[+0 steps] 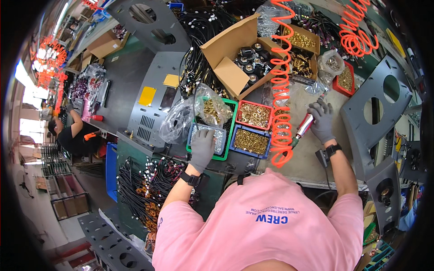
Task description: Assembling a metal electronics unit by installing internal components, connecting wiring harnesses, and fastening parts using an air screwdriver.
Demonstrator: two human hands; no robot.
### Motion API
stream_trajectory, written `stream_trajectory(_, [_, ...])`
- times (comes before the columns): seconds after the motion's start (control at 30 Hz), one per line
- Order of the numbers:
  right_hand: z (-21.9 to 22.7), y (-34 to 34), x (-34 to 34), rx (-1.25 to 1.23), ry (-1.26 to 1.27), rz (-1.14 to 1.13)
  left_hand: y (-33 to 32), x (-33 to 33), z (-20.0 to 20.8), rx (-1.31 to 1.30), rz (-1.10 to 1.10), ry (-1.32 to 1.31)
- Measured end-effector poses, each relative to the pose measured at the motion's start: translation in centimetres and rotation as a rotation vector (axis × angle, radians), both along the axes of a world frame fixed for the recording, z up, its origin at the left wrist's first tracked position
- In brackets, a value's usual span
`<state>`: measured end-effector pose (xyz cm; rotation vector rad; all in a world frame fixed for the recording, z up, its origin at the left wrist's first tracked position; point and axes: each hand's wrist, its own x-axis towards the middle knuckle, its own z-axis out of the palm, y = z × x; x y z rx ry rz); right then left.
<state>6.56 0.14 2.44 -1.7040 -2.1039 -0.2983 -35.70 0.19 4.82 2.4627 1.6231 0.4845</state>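
Observation:
My left hand (202,149), in a grey glove, reaches into a small grey-blue bin (219,140) of silver screws. Its fingers are bent and close together; whatever they pinch is hidden. My right hand (323,123), also gloved, grips a red and silver air screwdriver (304,125), held tilted over the bench. An orange coiled hose (281,90) hangs down near the tool's lower end. The grey-blue bin sits in a green tray (234,113), which also holds a plastic bag of brass parts (211,111). Beside it are a red bin (256,114) of brass nuts and a blue bin (250,142) of brass screws.
Farther back stands an open cardboard box (230,43) of black round parts. Grey metal panels with round holes stand at the right (377,101) and far left (147,22). Cable bundles (151,180) lie at left. Another person (79,135) works beyond.

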Motion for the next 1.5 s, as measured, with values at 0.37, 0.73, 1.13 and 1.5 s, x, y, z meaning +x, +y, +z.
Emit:
stream_trajectory(0.37, [10.8,-2.2,-9.2,0.026,1.195,0.055,-0.6,-0.9,-0.1,0.103,0.042,-0.204])
stream_trajectory(0.73, [19.3,-2.1,-17.9,-0.009,2.084,0.445,-2.9,2.7,3.5,-0.819,0.224,-1.482])
stream_trajectory(1.13, [17.4,-3.3,-18.1,-0.109,1.702,0.772,-3.1,8.3,5.3,-1.133,-0.091,-2.069])
stream_trajectory(1.5, [17.2,-4.1,-18.1,-0.098,1.671,0.903,-3.5,9.7,5.4,-1.308,-0.025,-2.147])
